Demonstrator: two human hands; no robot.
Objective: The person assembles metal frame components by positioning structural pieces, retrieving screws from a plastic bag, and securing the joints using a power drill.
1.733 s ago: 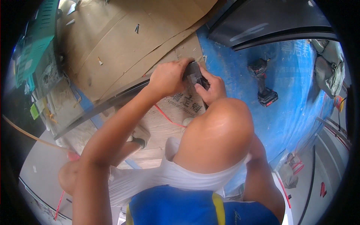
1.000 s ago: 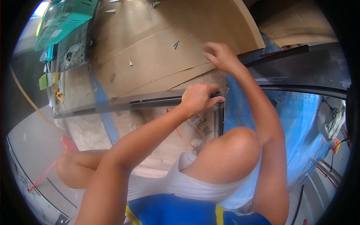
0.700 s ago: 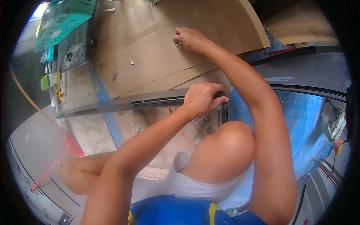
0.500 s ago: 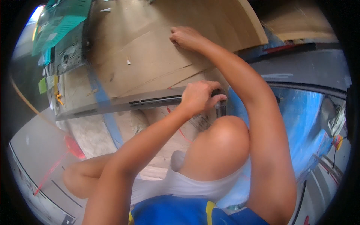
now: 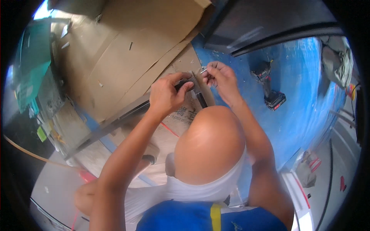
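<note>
A long dark metal frame bar (image 5: 111,126) runs from the lower left to a corner near my knee. My left hand (image 5: 166,94) is closed around the bar's end at that corner, thumb on the near side. A short dark piece (image 5: 201,100) meets it there, pointing toward me. Just right of the corner, my right hand (image 5: 221,79) pinches a small thin silvery screw (image 5: 203,71) between thumb and fingertips. The screw's tip points left at the frame, apart from it. Its far end is hidden by the fingers.
A cordless drill (image 5: 266,82) lies on the blue sheet (image 5: 300,111) at right. Brown cardboard (image 5: 127,46) with scraps covers the far left. A dark panel (image 5: 269,25) stands at the far right. My bent knee (image 5: 210,138) is close below the corner.
My right hand has come back from the cardboard to the frame corner and now pinches a screw. My left hand stays on the bar. The view has turned right, showing the drill.
</note>
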